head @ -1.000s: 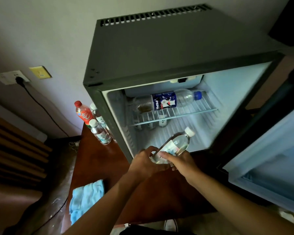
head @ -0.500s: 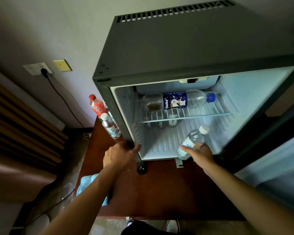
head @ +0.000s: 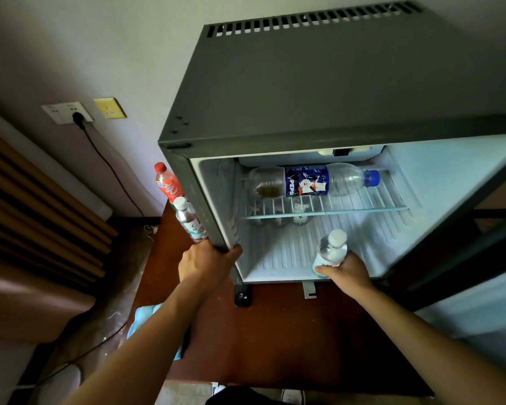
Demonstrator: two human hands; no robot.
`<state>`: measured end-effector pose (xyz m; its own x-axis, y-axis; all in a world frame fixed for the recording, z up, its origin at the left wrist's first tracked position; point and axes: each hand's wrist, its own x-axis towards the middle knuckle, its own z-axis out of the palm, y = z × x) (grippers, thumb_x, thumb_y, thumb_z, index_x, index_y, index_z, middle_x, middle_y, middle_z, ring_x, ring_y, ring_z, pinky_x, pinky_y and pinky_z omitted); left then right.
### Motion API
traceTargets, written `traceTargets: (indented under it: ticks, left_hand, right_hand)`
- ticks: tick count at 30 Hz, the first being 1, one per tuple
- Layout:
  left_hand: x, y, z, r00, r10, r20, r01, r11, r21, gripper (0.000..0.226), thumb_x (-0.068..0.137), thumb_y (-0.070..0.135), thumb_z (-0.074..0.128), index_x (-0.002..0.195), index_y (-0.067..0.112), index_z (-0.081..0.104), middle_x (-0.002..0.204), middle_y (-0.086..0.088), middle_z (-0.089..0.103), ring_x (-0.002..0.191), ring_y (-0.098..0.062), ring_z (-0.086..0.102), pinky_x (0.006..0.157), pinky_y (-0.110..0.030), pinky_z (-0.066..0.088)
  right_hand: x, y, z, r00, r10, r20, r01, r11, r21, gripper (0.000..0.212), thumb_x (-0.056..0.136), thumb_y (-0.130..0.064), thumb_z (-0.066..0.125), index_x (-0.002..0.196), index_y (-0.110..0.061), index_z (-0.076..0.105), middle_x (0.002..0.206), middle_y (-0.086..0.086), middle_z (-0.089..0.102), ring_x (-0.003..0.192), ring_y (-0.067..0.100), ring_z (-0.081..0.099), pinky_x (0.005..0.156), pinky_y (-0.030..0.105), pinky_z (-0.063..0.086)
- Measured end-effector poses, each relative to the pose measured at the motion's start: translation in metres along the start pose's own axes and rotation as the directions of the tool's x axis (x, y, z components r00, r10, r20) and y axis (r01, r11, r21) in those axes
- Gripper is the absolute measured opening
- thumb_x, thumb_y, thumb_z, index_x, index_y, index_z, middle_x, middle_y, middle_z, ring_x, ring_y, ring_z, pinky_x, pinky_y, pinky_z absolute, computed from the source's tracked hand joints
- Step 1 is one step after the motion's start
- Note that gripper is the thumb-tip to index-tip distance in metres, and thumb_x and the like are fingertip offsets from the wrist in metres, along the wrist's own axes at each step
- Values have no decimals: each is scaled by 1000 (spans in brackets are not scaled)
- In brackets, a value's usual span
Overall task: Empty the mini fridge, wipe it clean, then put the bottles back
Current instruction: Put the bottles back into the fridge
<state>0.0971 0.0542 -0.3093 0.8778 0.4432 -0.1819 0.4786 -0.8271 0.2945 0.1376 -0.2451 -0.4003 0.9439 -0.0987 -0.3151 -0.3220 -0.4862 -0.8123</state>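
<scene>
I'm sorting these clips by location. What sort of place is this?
Probably a hotel or guest room: a mini fridge stocked with small drink bottles stands on a wooden cabinet, beside a wall socket.

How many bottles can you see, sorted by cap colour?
White cap: 2, one in the right hand, one beside the fridge
Red cap: 1
Blue cap: 1, the Pepsi bottle
Total: 4; those behind the shelf are too unclear to count.

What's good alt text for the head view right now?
A person's right hand holds a small water bottle upright on the floor of an open mini fridge, while the left hand grips the fridge's front left edge. A Pepsi bottle lies on the wire shelf; two more bottles stand outside at left.
</scene>
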Motion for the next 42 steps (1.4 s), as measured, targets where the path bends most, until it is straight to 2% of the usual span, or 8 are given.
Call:
traceTargets:
  ticks: [4, 9, 12, 18, 27, 33, 37, 42]
  left_hand:
    - [5, -2, 2, 999, -20, 30, 20, 1000, -1, 68, 72, 80, 55, 109, 26, 73, 108, -5, 71, 101, -32, 64, 70, -31, 43]
    - [7, -3, 4, 1000, -18, 20, 19, 1000, -13, 67, 72, 79, 57, 108, 25, 73, 108, -7, 72, 103, -34, 64, 70, -31, 41]
    - [7, -4, 6, 1000, -15, 21, 15, 1000, -18, 67, 73, 79, 56, 109, 25, 73, 108, -7, 72, 101, -34, 64, 69, -31, 40]
    - [6, -4, 8, 1000, -25, 17, 25, 999, -22, 65, 72, 80, 56, 106, 28, 74, 105, -5, 73, 99, -32, 64, 69, -30, 38]
    - [6, -4, 9, 999, -41, 2, 41, 999, -29, 66, 72, 79, 57, 107, 25, 74, 106, -5, 72, 99, -32, 65, 69, -30, 39]
    - [6, -4, 11, 999, -37, 11, 37, 999, -19, 64, 74, 80, 56, 104, 27, 76, 103, -5, 72, 99, -33, 65, 69, -30, 41]
    - [5, -4, 11, 1000, -23, 4, 23, 1000, -18, 63, 75, 79, 54, 109, 29, 74, 106, -4, 72, 98, -31, 65, 68, -29, 39]
    - [4, -3, 10, 1000, -27, -8, 27, 1000, -11, 63, 75, 78, 55, 108, 28, 73, 104, -5, 72, 96, -31, 65, 66, -29, 37]
  right_hand:
    - [8, -2, -3, 999, -32, 33, 33, 999, -35, 52, 61, -22, 84, 101, -39, 55, 91, -22, 65, 90, 11, 61, 74, 28, 44]
    - [18, -6, -2, 997, -40, -70, 38, 999, -24, 57, 63, -12, 82, 112, -30, 58, 102, -7, 68, 97, 20, 63, 81, 32, 47]
    - [18, -4, 3, 994, -31, -108, 27, 999, -41, 56, 64, -18, 83, 113, -27, 58, 107, -4, 67, 100, 21, 63, 87, 35, 49]
    - [25, -5, 5, 992, -45, -118, 33, 994, -103, 51, 69, -30, 83, 113, -25, 57, 108, -2, 66, 98, 23, 64, 80, 33, 49]
    - [46, -23, 8, 987, -13, -159, -6, 993, -120, 60, 79, -25, 79, 126, -17, 44, 114, 6, 66, 105, 31, 63, 83, 33, 44]
    - [69, -28, 11, 994, 8, -105, -26, 984, -176, 39, 81, -27, 74, 102, -17, 44, 98, 2, 62, 86, 25, 65, 67, 31, 48]
    - [83, -30, 16, 993, 13, -118, -39, 975, -218, 47, 82, -31, 74, 115, -8, 50, 102, 8, 62, 83, 28, 67, 70, 38, 57]
    - [100, -31, 19, 996, 52, -71, -70, 954, -292, 51, 86, -41, 66, 122, -9, 50, 85, 0, 62, 70, 23, 62, 57, 27, 45]
